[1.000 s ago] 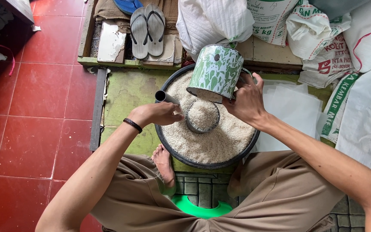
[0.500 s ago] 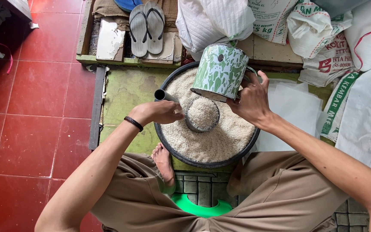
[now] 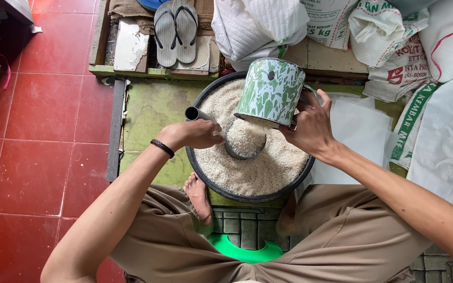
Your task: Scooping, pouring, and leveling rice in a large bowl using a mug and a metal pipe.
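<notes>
A wide black basin (image 3: 201, 169) full of white rice (image 3: 258, 167) stands on the floor between my knees. My left hand (image 3: 192, 134) grips the grey tubular handle of a metal scoop (image 3: 245, 142) that rests in the rice, heaped with grains. My right hand (image 3: 310, 126) holds a green and white marbled enamel mug (image 3: 271, 91) by its handle, tilted mouth down over the scoop, with rice showing at the mug's lip. A dark band sits on my left wrist.
Stacked white woven sacks (image 3: 436, 63) fill the back and right. A pair of grey flip-flops (image 3: 176, 31) lies on a wooden pallet behind the basin. Red tiled floor (image 3: 32, 147) spreads to the left. My bare foot (image 3: 199, 195) rests above a green stool (image 3: 245, 251).
My right hand has tipped the mug further over the scoop and shifted it slightly right. The left hand and scoop have stayed in place.
</notes>
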